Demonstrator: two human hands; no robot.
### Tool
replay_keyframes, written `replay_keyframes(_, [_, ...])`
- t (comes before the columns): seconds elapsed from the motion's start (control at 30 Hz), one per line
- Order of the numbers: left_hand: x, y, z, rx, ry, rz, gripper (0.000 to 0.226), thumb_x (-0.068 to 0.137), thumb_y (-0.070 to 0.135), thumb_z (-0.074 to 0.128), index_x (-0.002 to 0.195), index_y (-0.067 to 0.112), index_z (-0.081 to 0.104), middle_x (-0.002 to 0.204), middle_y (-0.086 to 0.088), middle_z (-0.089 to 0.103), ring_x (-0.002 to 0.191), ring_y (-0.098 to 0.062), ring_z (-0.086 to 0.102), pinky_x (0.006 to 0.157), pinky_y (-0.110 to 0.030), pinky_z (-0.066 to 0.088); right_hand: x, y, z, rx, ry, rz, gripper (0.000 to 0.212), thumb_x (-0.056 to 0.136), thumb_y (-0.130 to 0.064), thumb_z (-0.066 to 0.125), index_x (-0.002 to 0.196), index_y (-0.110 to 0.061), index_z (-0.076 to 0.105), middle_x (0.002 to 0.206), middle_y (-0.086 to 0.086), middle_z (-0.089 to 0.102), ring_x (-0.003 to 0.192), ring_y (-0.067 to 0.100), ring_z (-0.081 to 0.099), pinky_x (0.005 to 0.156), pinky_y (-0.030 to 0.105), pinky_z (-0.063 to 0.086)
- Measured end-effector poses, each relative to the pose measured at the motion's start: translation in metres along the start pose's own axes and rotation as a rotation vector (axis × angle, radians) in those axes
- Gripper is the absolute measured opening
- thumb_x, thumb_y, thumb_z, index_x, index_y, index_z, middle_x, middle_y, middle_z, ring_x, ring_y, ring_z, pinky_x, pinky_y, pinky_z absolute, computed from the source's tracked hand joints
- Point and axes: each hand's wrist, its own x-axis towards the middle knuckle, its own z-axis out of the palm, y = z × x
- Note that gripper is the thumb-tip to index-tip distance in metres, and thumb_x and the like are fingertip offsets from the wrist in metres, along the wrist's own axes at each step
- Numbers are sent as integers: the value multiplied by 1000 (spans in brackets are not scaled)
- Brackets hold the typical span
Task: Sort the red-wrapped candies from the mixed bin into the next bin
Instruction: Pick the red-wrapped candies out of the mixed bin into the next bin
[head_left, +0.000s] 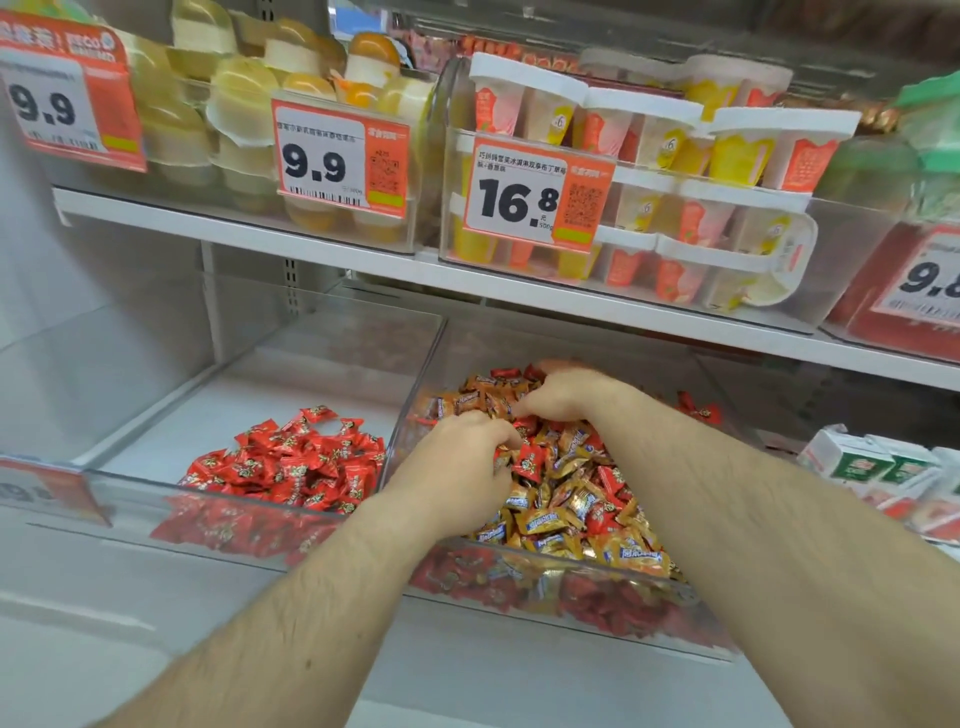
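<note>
The mixed bin (422, 374) is a clear plastic box on the lower shelf, heaped with gold-wrapped candies (550, 519) and red-wrapped candies (527, 460). Both hands are inside it. My left hand (457, 467) lies palm down near the bin's left wall, its fingers curled around red candies at the fingertips. My right hand (569, 389) is further back, arched, with its fingertips dug into the pile. What those fingers hold is hidden. The bin next to it on the left (234, 405) holds a pile of only red candies (291, 462).
A white shelf (363, 260) hangs close above the bins, carrying clear boxes of jelly cups (649, 171) and orange price tags (535, 195). To the right of the mixed bin stand small white and green packs (872, 460). A price tag (47, 488) hangs at the left bin's front.
</note>
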Motion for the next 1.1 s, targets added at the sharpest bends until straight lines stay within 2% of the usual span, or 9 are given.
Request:
replay_keyframes(0.1, [-4,-2,0,-5,-27,-17,37,91,19,57,128,27,59,135,5,52,129,-16,41,109,-32,35,6,3,4,12,-69,-32,77,89,-49,62,152,-18,33,158,6,32,142,26,35,113,38,30])
replay_keyframes(0.23, [-5,-5,-1,26,-44,-31,39,90,21,58,129,27,57,132,3,52,126,-20,41,107,-33,35,-8,9,8,-86,-53,-82,77,85,-56,63,149,-21,39,150,3,46,130,25,48,107,38,40])
replay_keyframes(0.33, [-6,-2,0,32,-92,-65,44,90,20,56,133,26,53,136,1,49,130,-22,37,109,-36,34,-35,16,16,-274,18,-101,69,87,-64,53,147,-33,38,149,-2,45,139,28,35,112,47,25])
replay_keyframes(0.47, [-8,4,0,34,-162,-99,48,88,20,56,135,28,50,143,-1,45,134,-24,34,111,-39,33,-75,25,38,-235,85,-213,52,91,-56,50,139,-36,46,125,-3,61,130,28,41,109,48,22])
replay_keyframes(0.6, [-11,7,-4,49,-210,-114,52,89,15,55,138,29,47,146,-1,41,134,-24,34,107,-37,36,-101,38,52,-156,160,-252,53,88,-56,53,137,-39,48,137,-6,53,133,22,36,112,50,21])
replay_keyframes(0.77, [-11,8,-12,33,-251,-151,55,89,-2,46,133,30,51,145,-2,41,104,-20,52,71,-24,46,-132,54,46,-7,201,-274,52,83,-56,61,133,-41,54,139,-20,49,136,9,35,119,53,8])
replay_keyframes(0.87, [-8,7,-14,10,-240,-199,65,85,-12,41,134,29,52,143,-2,45,72,-9,52,46,-18,37,-142,65,35,172,222,-239,39,82,-52,66,120,-42,64,132,-23,56,125,6,46,116,45,25])
replay_keyframes(1.0, [0,2,-8,-10,-175,-212,62,87,-11,42,132,30,53,141,0,50,83,-16,63,60,-30,53,-143,79,21,370,389,-137,15,84,-41,71,98,-35,72,107,-22,63,107,4,55,92,25,43])
replay_keyframes(1.1, [7,-4,-1,-7,-193,-198,42,94,13,56,133,28,52,136,1,55,96,-16,61,78,-31,54,-138,82,19,367,462,-122,11,83,-25,73,93,-29,73,86,-22,64,85,1,59,76,22,43])
